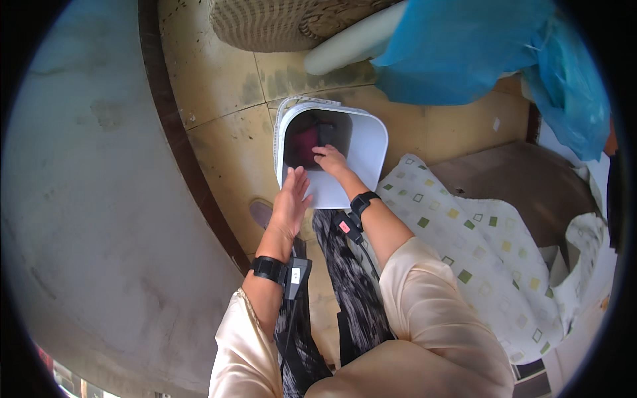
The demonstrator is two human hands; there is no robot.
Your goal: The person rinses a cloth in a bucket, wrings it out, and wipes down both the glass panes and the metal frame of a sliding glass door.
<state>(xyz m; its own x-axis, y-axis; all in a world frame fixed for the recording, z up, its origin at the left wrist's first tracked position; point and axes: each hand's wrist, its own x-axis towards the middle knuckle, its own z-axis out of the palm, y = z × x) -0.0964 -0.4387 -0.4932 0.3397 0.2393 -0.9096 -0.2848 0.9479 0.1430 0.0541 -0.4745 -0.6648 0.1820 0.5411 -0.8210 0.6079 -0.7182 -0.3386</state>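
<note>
A white plastic bucket [367, 149] with rounded corners stands on the floor before me. It holds dark, murky liquid [342, 119], in which a dark pink thing [303, 142], perhaps cloth, shows dimly. My right hand [331, 160] reaches inside the bucket above the liquid, fingers spread and holding nothing. At the near left rim is my left hand [292, 199], its fingers stretched out and the palm turned toward the bucket. Whether it touches the rim I cannot tell. The bucket's handle [276, 134] rests along the far left side.
A grey wall [109, 199] with a dark baseboard [174, 134] runs along the left. A patterned sheet [448, 234] drapes over a brown surface [517, 174] at right. Blue plastic [448, 54], a white roll [348, 42] and a woven striped item [254, 25] lie beyond the bucket on yellowish tiles [224, 139].
</note>
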